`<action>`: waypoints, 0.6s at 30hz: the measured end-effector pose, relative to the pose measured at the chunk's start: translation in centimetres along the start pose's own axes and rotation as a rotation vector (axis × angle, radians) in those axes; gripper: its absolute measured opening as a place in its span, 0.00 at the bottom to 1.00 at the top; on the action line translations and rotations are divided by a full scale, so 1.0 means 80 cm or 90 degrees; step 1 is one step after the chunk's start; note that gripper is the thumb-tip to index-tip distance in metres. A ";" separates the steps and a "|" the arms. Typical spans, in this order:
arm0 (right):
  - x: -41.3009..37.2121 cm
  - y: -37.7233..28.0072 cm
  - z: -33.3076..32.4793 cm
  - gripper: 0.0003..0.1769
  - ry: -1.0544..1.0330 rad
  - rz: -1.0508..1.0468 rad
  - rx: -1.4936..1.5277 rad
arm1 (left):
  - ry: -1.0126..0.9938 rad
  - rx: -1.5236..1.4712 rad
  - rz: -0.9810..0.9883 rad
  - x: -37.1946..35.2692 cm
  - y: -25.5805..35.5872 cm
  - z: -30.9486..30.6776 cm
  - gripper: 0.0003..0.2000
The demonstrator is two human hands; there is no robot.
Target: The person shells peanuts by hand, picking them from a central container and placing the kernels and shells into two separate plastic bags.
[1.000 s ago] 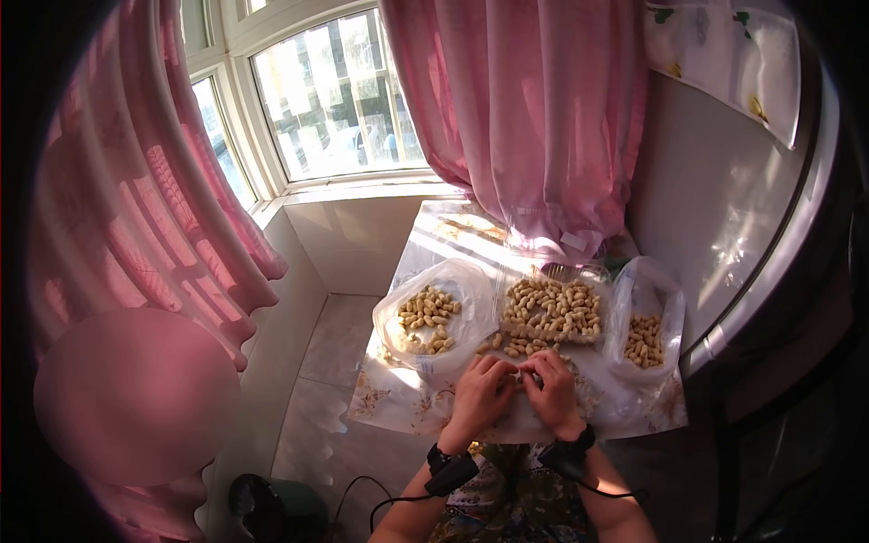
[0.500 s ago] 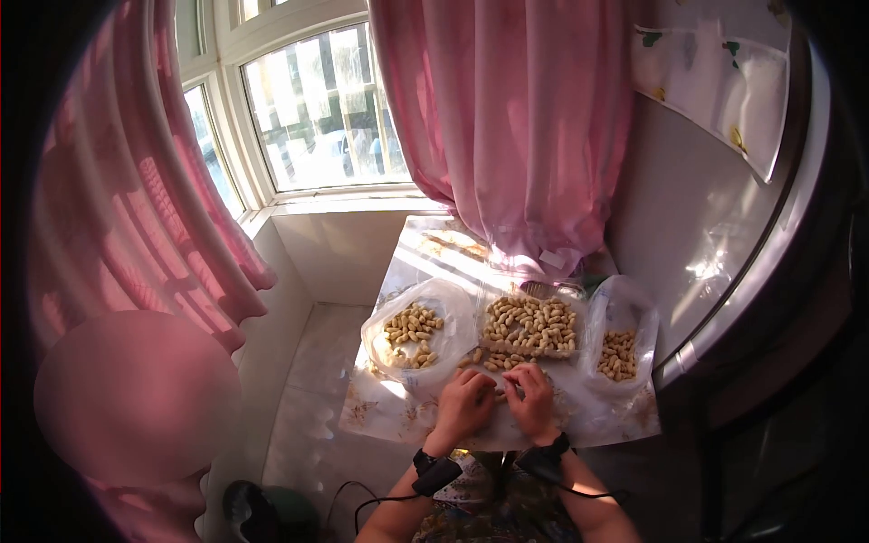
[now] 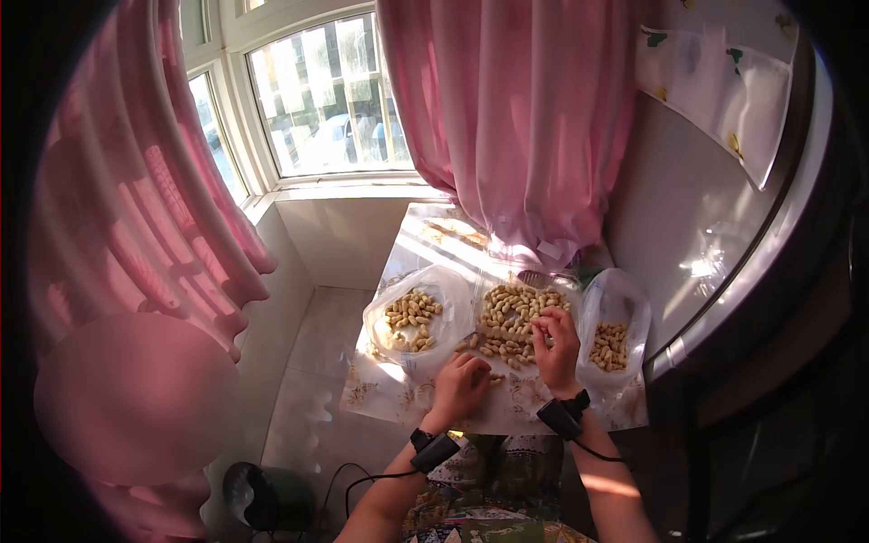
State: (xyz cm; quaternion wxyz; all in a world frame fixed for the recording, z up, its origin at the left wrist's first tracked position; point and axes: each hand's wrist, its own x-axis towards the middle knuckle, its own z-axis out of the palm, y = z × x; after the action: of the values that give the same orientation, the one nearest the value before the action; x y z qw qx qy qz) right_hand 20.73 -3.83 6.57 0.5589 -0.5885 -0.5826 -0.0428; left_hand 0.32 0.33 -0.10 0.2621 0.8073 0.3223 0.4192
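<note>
Unshelled peanuts [image 3: 518,303] fill a clear shallow tray in the middle of the table. More loose peanuts [image 3: 505,347] lie at its front edge. My right hand [image 3: 558,347] is over the tray's right front corner, its thumb and fingers pinched together; whatever is between them is too small to make out. My left hand [image 3: 460,389] rests low over the table's front part, fingers curled, with a few peanuts [image 3: 494,379] just beside it. Its fingertips are partly hidden. To the left an open plastic bag [image 3: 450,337] holds peanuts, and another plastic bag [image 3: 636,317] with peanuts stands at the right.
The table [image 3: 534,418] has a patterned cover with brown marks. Pink curtains [image 3: 516,118] hang behind it, near a window [image 3: 330,100]. A pale panel [image 3: 688,208] borders the right side. A dark bin [image 3: 272,496] sits on the floor at left. Both wrists wear black straps with cables.
My hands were close together in front of the tray. My right hand has moved up and right to the tray's corner; my left stays near the front. The view has shifted slightly.
</note>
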 end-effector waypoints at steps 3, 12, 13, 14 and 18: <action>-0.014 0.000 -0.001 0.06 -0.003 0.022 0.009 | 0.009 -0.003 -0.003 -0.001 0.002 -0.001 0.05; -0.088 0.006 0.019 0.11 -0.108 -0.007 -0.020 | 0.041 -0.078 -0.080 0.002 0.012 -0.001 0.05; -0.092 0.009 0.019 0.11 -0.109 -0.003 -0.018 | 0.055 -0.121 -0.122 0.000 0.016 -0.002 0.06; -0.094 0.011 0.019 0.12 -0.131 0.006 -0.037 | 0.052 -0.118 -0.123 -0.001 0.014 -0.001 0.06; -0.086 0.007 0.021 0.18 -0.218 -0.025 -0.120 | 0.103 -0.030 -0.044 0.004 0.008 0.000 0.07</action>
State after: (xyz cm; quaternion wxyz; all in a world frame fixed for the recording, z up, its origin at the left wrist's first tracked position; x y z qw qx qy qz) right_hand 17.98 -6.89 0.74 0.3931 -0.6257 -0.6737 -0.0072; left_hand 0.63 0.14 0.50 0.2684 0.7528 0.3605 0.4810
